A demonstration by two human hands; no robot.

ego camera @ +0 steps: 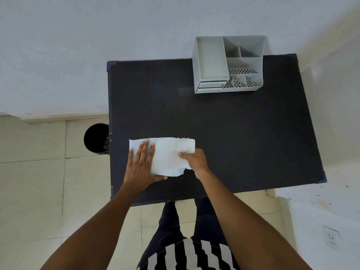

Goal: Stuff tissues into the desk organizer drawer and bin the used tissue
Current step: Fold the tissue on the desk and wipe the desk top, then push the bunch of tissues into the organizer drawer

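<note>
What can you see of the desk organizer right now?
The desk organizer is a light grey box, plastic by its look, upright at the far edge of the black table. One long open tray on its left, smaller perforated-floor compartments on the right, two shut drawers in front. All compartments look empty; neither hand touches it.

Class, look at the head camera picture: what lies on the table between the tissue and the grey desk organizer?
Nothing: in the head view, bare black table separates the tissue from the desk organizer.

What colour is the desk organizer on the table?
Light grey, seen in the head view: the desk organizer stands on the black table.
</note>
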